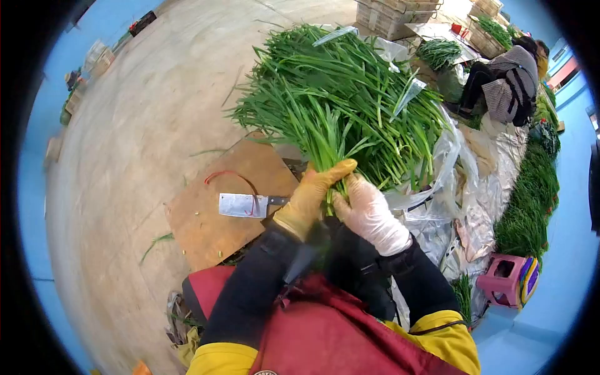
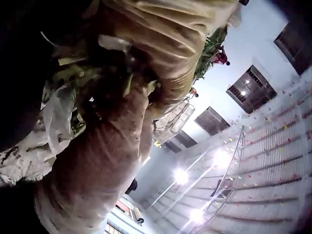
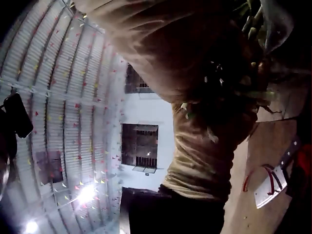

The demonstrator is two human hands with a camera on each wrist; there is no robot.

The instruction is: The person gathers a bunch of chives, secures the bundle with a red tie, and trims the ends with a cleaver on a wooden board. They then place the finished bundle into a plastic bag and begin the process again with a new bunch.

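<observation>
My left hand [image 1: 310, 199], in a yellowish glove, grips a bunch of garlic chives [image 1: 322, 140] near its stem ends, thumb across the front. Close against it, my right hand [image 1: 373, 215] in a white glove holds the same stem ends with curled fingers and thumb. The leaves fan upward over a large heap of garlic chives [image 1: 381, 106]. Both wrist views have the gloves [image 2: 97, 161] pressed together, with the stems [image 3: 251, 31] partly hidden in shadow. To the left lies a cleaver [image 1: 242, 205] with a red strap [image 1: 234, 174] across its blade.
The cleaver rests on a brown board [image 1: 206, 234] on the floor. Clear plastic sheeting [image 1: 456, 147] lies under the heap's right side. A pink stool [image 1: 502, 281] stands at lower right, near a long row of greens [image 1: 528, 206]. Another person [image 1: 509, 81] sits at upper right.
</observation>
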